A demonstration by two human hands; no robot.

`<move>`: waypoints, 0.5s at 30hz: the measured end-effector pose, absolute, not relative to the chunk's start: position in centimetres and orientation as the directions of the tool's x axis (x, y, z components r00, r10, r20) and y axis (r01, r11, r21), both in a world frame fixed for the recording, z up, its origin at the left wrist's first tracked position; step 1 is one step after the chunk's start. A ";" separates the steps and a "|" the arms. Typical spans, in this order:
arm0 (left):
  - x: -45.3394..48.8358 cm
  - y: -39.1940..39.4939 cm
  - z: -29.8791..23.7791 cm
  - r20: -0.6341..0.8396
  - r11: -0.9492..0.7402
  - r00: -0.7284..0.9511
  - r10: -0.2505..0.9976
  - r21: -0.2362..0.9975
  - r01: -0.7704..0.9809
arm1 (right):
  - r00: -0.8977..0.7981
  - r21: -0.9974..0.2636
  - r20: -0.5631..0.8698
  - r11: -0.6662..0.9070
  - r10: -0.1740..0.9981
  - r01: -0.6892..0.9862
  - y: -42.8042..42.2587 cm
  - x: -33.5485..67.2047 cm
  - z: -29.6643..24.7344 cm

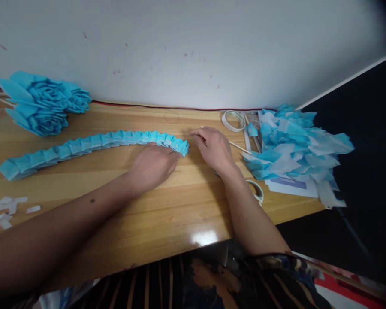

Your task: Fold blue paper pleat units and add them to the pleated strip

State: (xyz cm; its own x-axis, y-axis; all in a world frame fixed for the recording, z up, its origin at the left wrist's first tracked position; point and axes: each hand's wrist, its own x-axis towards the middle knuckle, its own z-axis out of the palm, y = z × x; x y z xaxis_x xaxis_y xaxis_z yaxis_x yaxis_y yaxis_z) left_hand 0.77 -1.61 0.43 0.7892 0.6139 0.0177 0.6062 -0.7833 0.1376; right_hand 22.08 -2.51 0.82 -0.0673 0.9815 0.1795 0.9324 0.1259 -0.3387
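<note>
blue strip [93, 143] curving across the wood table [180, 210], left hand [154, 165] pinching its right end, right hand [214, 148] just past that end, gripping a thin stick [240, 148], blue roses [48, 101] back left, messy blue pile [292, 148] over right

Rear edge: tabletop [186, 206] is bounded by wall [180, 51]; cable [148, 105] is laid between.
Rear left: paper flowers [48, 98] are placed behind pleated strip [93, 145].
Front left: paper scraps [9, 206] are scattered.
Right: petal pile [296, 148] is set partly over card [292, 187].
Stick [239, 148]: is extended from right hand [214, 148] towards pile.
</note>
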 end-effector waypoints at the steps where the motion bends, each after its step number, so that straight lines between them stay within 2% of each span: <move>1: 0.8 -1.6 0.4 0.020 -0.784 0.789 0.614 0.138 0.606 | -0.078 -0.349 0.189 0.141 0.979 0.927 -2.6 22.1 0.8; 6: 0.7 -1.6 0.5 0.027 -0.784 0.789 0.613 0.147 0.604 | -0.155 -0.369 0.180 0.213 0.971 0.905 -2.9 21.9 1.1; 15: 0.7 -1.6 0.6 0.003 -0.779 0.788 0.616 0.150 0.608 | -0.055 -0.350 0.139 0.101 0.989 0.931 -2.8 22.0 1.1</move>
State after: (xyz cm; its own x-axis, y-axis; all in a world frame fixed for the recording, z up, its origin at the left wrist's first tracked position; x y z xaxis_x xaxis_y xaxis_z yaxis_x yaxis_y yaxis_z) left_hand 0.75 -1.61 0.63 0.7880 0.6157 0.0029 0.6084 -0.7793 0.1504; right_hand 21.97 -2.85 1.11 -0.0554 0.9888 0.1389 0.9311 0.1014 -0.3505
